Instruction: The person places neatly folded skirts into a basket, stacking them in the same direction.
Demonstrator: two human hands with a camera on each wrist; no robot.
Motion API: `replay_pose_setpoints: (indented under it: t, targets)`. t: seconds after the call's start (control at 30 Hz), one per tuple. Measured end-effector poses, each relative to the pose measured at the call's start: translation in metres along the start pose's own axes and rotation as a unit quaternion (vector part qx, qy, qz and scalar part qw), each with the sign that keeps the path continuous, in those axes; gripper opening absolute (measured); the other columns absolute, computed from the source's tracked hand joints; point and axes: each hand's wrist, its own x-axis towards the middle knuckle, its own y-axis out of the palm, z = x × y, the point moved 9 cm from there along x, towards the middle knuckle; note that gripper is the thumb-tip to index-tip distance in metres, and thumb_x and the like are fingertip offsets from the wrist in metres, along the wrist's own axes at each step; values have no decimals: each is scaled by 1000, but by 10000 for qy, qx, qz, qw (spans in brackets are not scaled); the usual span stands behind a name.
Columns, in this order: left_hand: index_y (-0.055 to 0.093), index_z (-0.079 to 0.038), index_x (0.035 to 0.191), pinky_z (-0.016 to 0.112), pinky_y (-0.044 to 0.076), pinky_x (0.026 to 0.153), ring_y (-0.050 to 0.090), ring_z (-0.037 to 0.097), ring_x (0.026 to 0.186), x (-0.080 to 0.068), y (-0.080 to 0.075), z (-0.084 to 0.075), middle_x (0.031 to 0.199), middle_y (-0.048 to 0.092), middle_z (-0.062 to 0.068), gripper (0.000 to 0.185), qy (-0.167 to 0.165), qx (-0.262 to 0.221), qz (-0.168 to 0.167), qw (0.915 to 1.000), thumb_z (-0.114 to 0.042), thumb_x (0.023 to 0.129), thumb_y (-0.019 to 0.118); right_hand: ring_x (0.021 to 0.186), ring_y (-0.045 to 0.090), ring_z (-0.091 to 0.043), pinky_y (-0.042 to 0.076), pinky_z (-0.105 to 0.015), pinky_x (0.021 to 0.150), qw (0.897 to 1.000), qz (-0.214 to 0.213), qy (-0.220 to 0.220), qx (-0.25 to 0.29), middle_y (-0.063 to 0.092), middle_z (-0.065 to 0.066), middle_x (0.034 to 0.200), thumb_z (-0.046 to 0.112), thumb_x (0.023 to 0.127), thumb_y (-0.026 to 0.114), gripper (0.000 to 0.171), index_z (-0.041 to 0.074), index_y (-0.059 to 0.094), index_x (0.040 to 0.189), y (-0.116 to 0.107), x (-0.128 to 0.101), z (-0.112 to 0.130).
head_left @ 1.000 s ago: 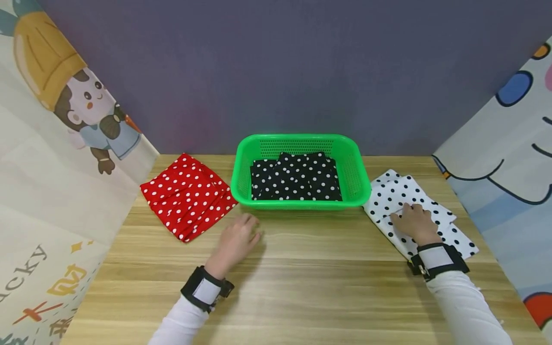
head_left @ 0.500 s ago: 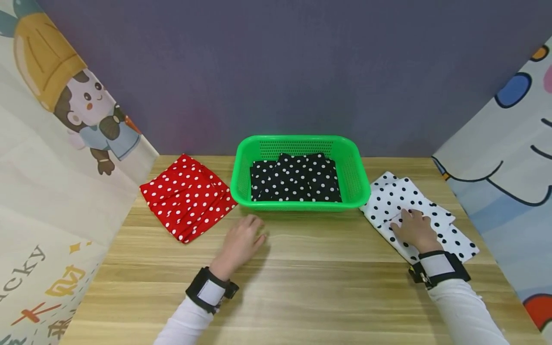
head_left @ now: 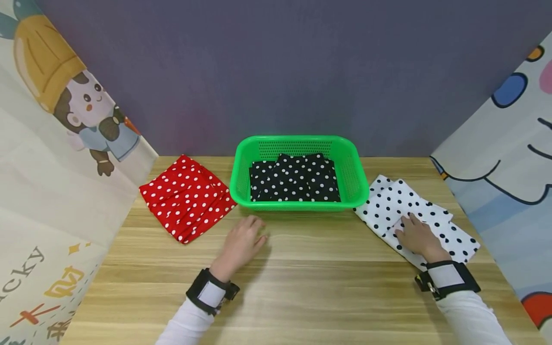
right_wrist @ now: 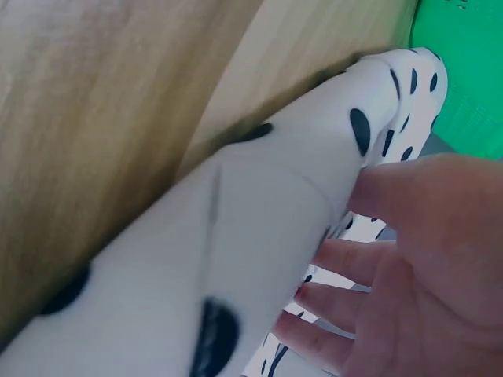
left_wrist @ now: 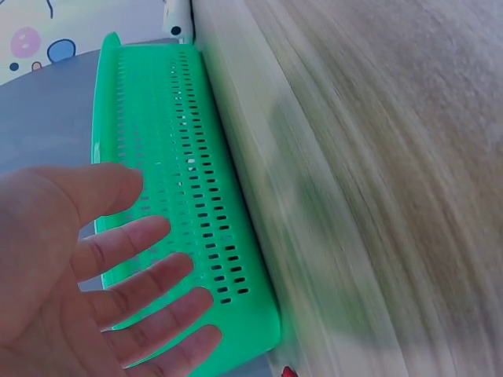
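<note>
Two hands: right hand (head_left: 416, 235) lies flat-fingered on the white spotted cloth (head_left: 448, 230), needing a pinch next; left hand (head_left: 241, 242) rests open on the table (head_left: 323, 287).

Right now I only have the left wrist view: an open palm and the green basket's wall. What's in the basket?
Observer: A folded black cloth with white dots lies inside the green basket.
Operator: Where's the right hand?
Observer: The right hand lies on a white cloth with black dots, right of the basket.
Operator: Anything on the other side?
Observer: A red cloth with white dots lies on the table, apart from the left hand.
</note>
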Motion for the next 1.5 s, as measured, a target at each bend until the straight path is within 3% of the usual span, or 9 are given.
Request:
replay_pose_setpoints:
  t: [0.27, 0.6, 0.9, 1.07, 1.3, 1.5]
  targets:
    - [63, -5, 103, 38, 50, 82, 57, 25, 97, 0, 2, -4, 107, 60, 10, 28, 104, 28, 9, 9999, -19, 79, 70, 118, 25, -60, 26, -64, 97, 9995, -204, -153, 191, 22, -47, 130, 12, 92, 38, 49, -24, 33, 124, -2, -10, 5]
    - [58, 0, 117, 49, 39, 98, 50, 34, 116, -3, 10, -17, 127, 52, 19, 43, 482, -145, 317, 9982, -19, 81, 68, 109, 41, -53, 37, -60, 88, 9968, -621, -296, 397, 41, -38, 118, 6, 90, 38, 39, -19, 42, 119, -4, -24, 2]
    - [51, -2, 127, 49, 38, 100, 48, 33, 119, -4, 24, -30, 132, 49, 18, 55, 791, 0, 575, 9952, -25, 80, 69, 88, 54, -40, 45, -50, 72, 9929, -977, -578, 360, 49, -30, 105, 3, 85, 44, 28, -13, 54, 106, -7, -37, 5]
    - [49, -4, 129, 48, 36, 101, 47, 32, 120, -5, 29, -39, 132, 49, 16, 57, 885, 75, 683, 9937, -27, 80, 69, 76, 55, -30, 46, -42, 64, 9902, -1160, -719, 302, 52, -27, 101, 1, 83, 46, 22, -10, 57, 99, -7, -46, 9]
    - [51, -9, 128, 44, 38, 100, 48, 27, 120, -3, 38, -56, 132, 50, 13, 54, 1084, 234, 762, 9909, -30, 81, 68, 82, 55, -32, 46, -45, 68, 9885, -1249, -795, 299, 53, -24, 104, -1, 81, 48, 18, -5, 60, 94, -1, -56, 17]
    - [50, -11, 129, 42, 38, 101, 47, 26, 121, -2, 45, -70, 134, 47, 12, 54, 1225, 279, 844, 9885, -31, 82, 66, 78, 54, -27, 45, -40, 64, 9875, -1295, -842, 297, 55, -21, 102, -1, 80, 50, 16, -2, 61, 92, 3, -63, 26]
